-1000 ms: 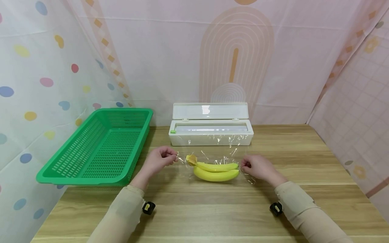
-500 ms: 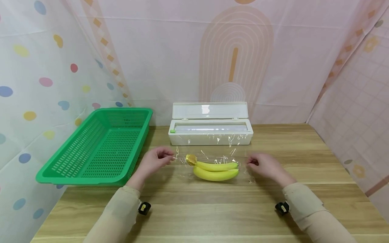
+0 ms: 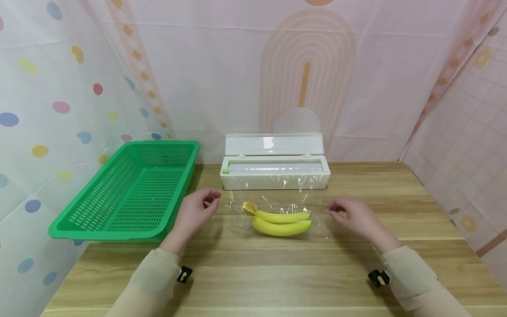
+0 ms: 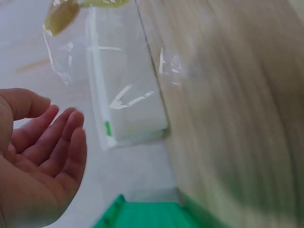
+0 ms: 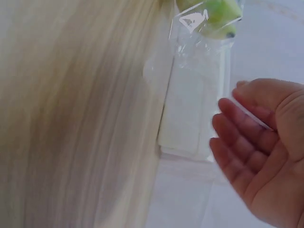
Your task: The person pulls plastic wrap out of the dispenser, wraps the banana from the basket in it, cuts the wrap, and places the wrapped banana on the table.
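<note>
Two yellow bananas (image 3: 281, 224), joined at a brownish stem, lie on the table in the head view. Clear cling film (image 3: 295, 208) lies about them, its glints reaching up to the front of a white cling film dispenser (image 3: 275, 181). Whether the film is still joined to the roll I cannot tell. My left hand (image 3: 196, 208) hovers left of the stem, apart from the film, fingers loosely bent around nothing. Beyond the banana tips, my right hand (image 3: 354, 215) is likewise relaxed and holds nothing. In the wrist views, both the left hand (image 4: 40, 152) and right hand (image 5: 266, 142) show bare fingertips.
A green plastic basket (image 3: 166, 220) with slotted walls stands at the left of the wooden table (image 3: 269, 281). The dispenser's lid (image 3: 274, 145) is raised at the back. Patterned cloth (image 3: 198, 79) hangs behind and on both sides.
Both hands have let go of the film's side edges and moved apart, left hand leftward and right hand rightward. Their fingers have loosened. The bananas and dispenser have stayed put.
</note>
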Demonstrator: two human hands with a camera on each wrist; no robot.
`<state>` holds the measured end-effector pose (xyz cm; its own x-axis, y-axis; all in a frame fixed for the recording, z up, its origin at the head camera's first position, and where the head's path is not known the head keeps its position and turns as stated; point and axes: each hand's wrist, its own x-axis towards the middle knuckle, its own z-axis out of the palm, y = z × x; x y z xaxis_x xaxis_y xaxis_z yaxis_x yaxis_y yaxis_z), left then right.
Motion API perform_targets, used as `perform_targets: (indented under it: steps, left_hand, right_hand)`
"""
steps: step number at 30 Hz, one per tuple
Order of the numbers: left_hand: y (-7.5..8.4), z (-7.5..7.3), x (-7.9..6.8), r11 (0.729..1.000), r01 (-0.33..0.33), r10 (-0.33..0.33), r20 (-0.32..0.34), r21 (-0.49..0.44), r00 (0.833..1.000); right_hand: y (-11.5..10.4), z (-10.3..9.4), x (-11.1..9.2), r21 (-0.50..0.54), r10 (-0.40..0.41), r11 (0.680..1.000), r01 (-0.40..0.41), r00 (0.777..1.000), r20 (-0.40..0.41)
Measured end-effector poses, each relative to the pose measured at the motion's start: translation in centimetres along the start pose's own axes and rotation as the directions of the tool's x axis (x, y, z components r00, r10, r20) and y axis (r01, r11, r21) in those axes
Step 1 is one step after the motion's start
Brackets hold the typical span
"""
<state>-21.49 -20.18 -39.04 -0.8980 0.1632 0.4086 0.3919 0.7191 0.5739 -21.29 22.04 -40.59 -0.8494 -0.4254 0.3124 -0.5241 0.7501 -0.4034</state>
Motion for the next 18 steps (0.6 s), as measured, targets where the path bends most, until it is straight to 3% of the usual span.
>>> perform_targets:
  steps: [2,4,5,8,9,11,14,18]
  left_hand:
    - [0.7,0.0,-0.1,0.990,-0.131,0.133,-0.050,0.053,0.990]
    - [1.4,0.1,-0.1,0.950,-0.287,0.299,-0.094,0.123,0.949]
    - [1.7,0.2,-0.1,0.918,-0.363,0.382,-0.109,0.158,0.918]
    - [2.4,0.5,0.1,0.799,-0.560,0.591,-0.115,0.219,0.798]
    - [2.7,0.6,0.1,0.761,-0.606,0.639,-0.107,0.231,0.762]
    - [3.0,0.8,0.2,0.701,-0.667,0.702,-0.084,0.253,0.707]
    - [3.4,1.1,0.1,0.646,-0.707,0.746,-0.039,0.290,0.665]
    - [3.5,1.5,0.1,0.595,-0.732,0.772,0.017,0.332,0.635]
  right_hand:
    - [-0.3,0.0,-0.1,-0.022,-0.088,0.996,0.087,0.995,-0.050]
    - [-0.5,0.0,-0.2,-0.057,-0.199,0.979,0.194,0.975,-0.102]
    - [-0.5,0.1,-0.3,-0.077,-0.258,0.965,0.250,0.958,-0.125]
    - [-0.8,0.3,-0.1,-0.130,-0.410,0.911,0.393,0.896,-0.171]
    - [-0.9,0.3,-0.1,-0.140,-0.449,0.892,0.430,0.876,-0.177]
    - [-1.2,0.5,0.0,-0.142,-0.505,0.863,0.485,0.845,-0.175]
    - [-1.6,0.7,0.1,-0.135,-0.555,0.831,0.539,0.816,-0.158]
    - [-2.0,1.0,0.2,-0.129,-0.595,0.803,0.581,0.793,-0.132]
